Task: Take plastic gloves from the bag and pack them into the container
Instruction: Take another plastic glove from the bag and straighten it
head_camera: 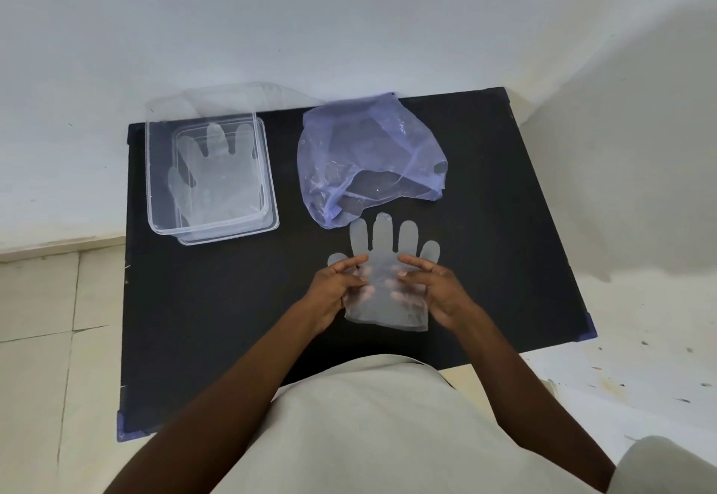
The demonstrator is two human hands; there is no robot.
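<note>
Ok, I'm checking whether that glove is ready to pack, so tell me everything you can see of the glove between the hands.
The plastic glove is thin, translucent, whitish film, cut flat in a hand shape, its five digits spread and pointing away from the person toward the purple bag. It lies roughly flat over the black mat, its open cuff nearest the person, slightly wrinkled. The left hand and right hand hold its palm area from either side, some fingers showing through the film. It appears unfolded.

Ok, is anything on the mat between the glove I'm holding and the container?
Nothing visible. The glove sits between both hands, and bare black mat runs to the open container. The bag lies off that path.
</note>
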